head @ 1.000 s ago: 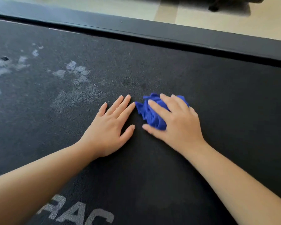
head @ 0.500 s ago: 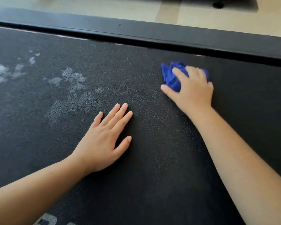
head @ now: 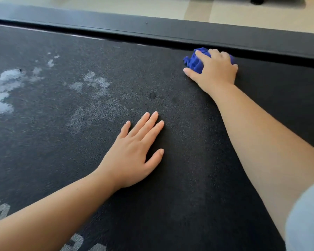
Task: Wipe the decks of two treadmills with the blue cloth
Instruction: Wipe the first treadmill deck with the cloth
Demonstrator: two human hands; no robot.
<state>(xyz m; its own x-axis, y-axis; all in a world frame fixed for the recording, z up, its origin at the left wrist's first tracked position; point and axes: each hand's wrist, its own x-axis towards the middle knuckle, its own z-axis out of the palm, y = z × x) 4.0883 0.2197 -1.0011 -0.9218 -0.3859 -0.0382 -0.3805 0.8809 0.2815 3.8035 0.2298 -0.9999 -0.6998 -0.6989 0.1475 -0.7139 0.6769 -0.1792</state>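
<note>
The black treadmill deck (head: pixel 179 178) fills most of the view. My right hand (head: pixel 215 72) grips the bunched blue cloth (head: pixel 194 59) and presses it onto the belt at the far right, just short of the side rail (head: pixel 152 32). Its fingers curl over the cloth and hide much of it. My left hand (head: pixel 134 153) lies flat on the belt in the middle, fingers straight and spread, holding nothing. Pale wet smears (head: pixel 5 84) and lighter patches (head: pixel 96 82) mark the belt at the left.
Beyond the black side rail lies a light floor (head: pixel 170 8) with a dark object (head: pixel 256 0) at the top right. Grey lettering (head: pixel 0 211) shows on the belt at the bottom left. A pale blue sleeve (head: pixel 308 223) is at the bottom right.
My right hand has slid the blue cloth away from my left hand, up and to the right across the belt to the side rail. My left hand stayed flat in place.
</note>
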